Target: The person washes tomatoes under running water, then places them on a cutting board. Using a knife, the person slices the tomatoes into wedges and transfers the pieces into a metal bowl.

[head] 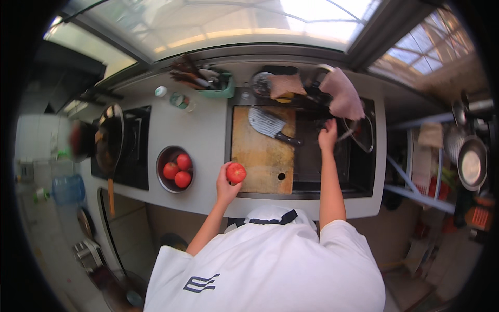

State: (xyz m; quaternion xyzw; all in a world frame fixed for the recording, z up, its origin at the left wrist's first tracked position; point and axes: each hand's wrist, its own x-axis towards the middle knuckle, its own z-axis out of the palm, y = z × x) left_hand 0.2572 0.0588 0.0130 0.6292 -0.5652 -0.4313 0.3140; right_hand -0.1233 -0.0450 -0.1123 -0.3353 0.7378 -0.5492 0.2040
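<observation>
My left hand (228, 186) holds a red tomato (236, 172) above the near left edge of a wooden cutting board (265, 167). The board lies across the left part of a dark sink (319, 167). On it rests a cleaver (269, 123), its black handle pointing right past the board's edge. My right hand (328, 136) is over the sink, just below a hanging pink cloth (342, 93); its fingers are near dark fittings, and whether they grip anything cannot be told. More tomatoes (183, 179) sit in a metal bowl (159, 171) on the counter to the left.
A green utensil holder (222, 91) and a clear bottle (180, 101) stand at the back. At the left, a lidded pan (109, 136) is on the black stove (138, 156). A glass lid (366, 136) leans at the sink's right side. Pans (472, 163) hang at far right.
</observation>
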